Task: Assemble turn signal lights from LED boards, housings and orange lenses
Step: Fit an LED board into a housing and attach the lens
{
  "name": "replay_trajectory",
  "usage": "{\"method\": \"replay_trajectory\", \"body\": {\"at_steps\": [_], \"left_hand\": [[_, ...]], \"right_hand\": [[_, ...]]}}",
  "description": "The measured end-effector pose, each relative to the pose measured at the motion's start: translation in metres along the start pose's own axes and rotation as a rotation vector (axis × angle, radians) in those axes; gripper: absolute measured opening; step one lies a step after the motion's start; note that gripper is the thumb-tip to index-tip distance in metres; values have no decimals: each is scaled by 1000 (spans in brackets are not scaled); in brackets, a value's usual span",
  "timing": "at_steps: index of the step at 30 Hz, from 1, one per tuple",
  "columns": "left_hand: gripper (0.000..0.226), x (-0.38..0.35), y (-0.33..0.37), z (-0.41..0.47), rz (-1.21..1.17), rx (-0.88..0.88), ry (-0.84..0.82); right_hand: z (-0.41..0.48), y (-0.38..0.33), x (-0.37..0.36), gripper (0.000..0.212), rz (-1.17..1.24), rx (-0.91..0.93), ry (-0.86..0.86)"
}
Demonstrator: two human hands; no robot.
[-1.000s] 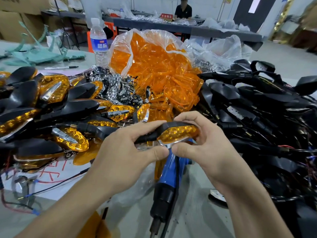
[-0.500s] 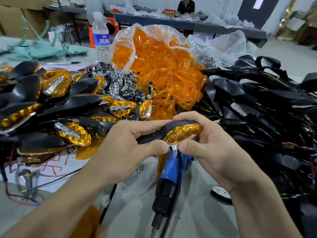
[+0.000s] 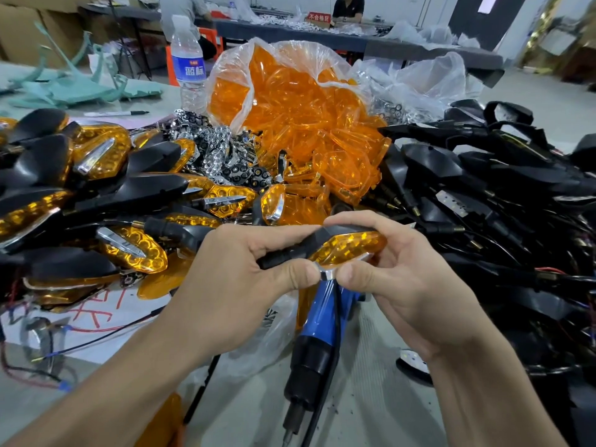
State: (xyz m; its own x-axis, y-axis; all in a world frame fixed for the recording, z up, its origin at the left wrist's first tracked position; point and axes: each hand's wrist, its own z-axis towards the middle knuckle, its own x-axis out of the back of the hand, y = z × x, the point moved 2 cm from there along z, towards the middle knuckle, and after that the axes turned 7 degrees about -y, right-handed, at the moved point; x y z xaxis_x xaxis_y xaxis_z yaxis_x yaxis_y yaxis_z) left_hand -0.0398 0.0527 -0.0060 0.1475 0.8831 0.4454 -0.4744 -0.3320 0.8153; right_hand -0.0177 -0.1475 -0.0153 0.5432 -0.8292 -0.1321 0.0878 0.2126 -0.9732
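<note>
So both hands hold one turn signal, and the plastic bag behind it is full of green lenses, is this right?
No. In the head view the plastic bag holds orange lenses, not green. The left hand and right hand do hold one turn signal.

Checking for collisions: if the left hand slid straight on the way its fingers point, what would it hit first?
Probably the right hand, its thumb almost against the thumb of the left hand on the turn signal both hold; depth is unclear.
</note>
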Motion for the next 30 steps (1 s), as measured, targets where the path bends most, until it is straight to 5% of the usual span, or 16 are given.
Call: {"method": "replay_trajectory", "body": {"at_steps": [9,19,26,30], "left_hand": [[66,-7,6,-3,80,-1,-49],[45,-1,7,-3,72,-52,-18],[24,-2,-1,6,-317,188,-79],[33,-4,-2,5,-503,309,-96]], "right_hand": [[-2,-1,9,69,71,-8,34],[3,4,-4,67,43,20,108],[0,-2,-6,39,-45,-33,198],[2,-3,-11,34,-76,-54,305]]}}
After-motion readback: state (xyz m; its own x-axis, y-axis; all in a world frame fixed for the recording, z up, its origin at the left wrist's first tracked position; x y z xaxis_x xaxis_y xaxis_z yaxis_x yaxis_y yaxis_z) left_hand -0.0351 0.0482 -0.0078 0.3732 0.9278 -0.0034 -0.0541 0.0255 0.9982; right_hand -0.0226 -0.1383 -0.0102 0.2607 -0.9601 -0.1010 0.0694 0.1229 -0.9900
